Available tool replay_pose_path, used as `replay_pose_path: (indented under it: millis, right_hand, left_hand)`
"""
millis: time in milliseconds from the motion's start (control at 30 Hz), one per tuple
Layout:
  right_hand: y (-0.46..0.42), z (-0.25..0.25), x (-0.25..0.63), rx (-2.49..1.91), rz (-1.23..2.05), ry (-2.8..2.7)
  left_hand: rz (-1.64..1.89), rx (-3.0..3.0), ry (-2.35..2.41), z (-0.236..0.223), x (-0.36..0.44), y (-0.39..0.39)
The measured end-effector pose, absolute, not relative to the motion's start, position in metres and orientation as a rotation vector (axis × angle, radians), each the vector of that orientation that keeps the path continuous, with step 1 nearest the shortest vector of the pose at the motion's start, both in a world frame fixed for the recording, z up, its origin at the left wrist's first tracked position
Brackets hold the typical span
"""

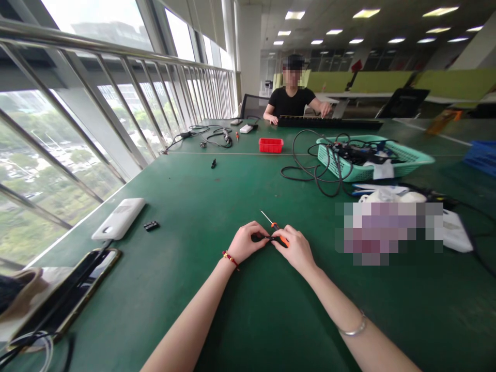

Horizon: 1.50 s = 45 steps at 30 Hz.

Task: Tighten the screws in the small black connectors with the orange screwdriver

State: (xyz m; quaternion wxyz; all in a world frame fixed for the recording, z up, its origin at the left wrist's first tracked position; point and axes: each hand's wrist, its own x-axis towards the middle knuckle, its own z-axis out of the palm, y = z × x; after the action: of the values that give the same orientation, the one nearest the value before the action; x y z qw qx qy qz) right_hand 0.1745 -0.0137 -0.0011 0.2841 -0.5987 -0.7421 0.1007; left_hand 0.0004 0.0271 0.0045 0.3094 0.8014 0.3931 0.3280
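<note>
My left hand [249, 242] is closed on a small black part [267, 237], whose exact kind I cannot make out. In my right hand [295, 250] is a screwdriver [276, 226] with an orange and black handle, its thin metal shaft pointing up and to the left, away from me. The fingertips of my right hand also meet the black part, so both hands are close together over the green table [256, 299]. Left of them lies another small black piece [151, 226], near a white power bank [119, 219].
A phone [65, 294] with cables lies at the left edge. Farther off are a red bin [270, 145], a small black piece [213, 163] and a green basket [377, 173] of cables. A person [292, 98] sits at the far end behind a long black strip [329, 123].
</note>
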Motion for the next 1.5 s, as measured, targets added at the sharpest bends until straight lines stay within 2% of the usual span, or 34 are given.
replay_pose_path:
  millis: [433, 933, 1500]
  right_hand:
    - [-0.016, -0.001, 0.179, -1.493, 0.302, -1.985]
    - [-0.014, -0.009, 0.186, -1.416, 0.275, -2.03]
    - [-0.002, -0.019, 0.199, -1.435, 0.293, -1.986]
  left_hand:
    - [0.985, 2.147, 1.073, 0.007, -0.006, 0.018]
    - [0.891, 2.489, 1.246, 0.012, 0.002, 0.008]
    - [0.895, 2.436, 1.229, 0.0, 0.01, 0.006]
